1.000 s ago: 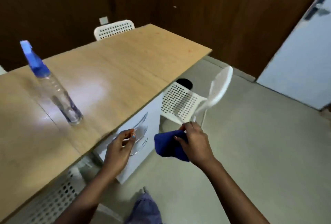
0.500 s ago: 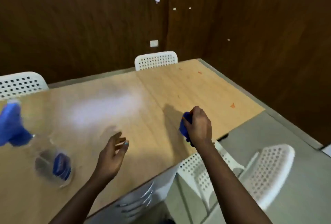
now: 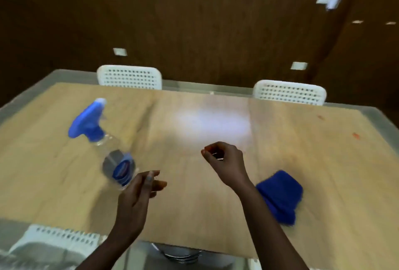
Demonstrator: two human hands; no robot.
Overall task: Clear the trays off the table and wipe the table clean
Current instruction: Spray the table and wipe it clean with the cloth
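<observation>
Blue cloth now lies released on the table; both hands empty.

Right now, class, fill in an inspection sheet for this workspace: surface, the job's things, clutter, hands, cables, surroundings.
Surface: wooden table with a bright glare patch; small orange spots near its far right edge.
Job's things: blue cloth lies on the table by the right forearm; spray bottle stands at left. No trays on the table.
Clutter: nothing seen.
Hands: left hand open beside the bottle; right hand loosely curled over the table, holding nothing.
Cables: nothing seen.
Surroundings: white perforated chairs behind the table, dark wood wall.
</observation>
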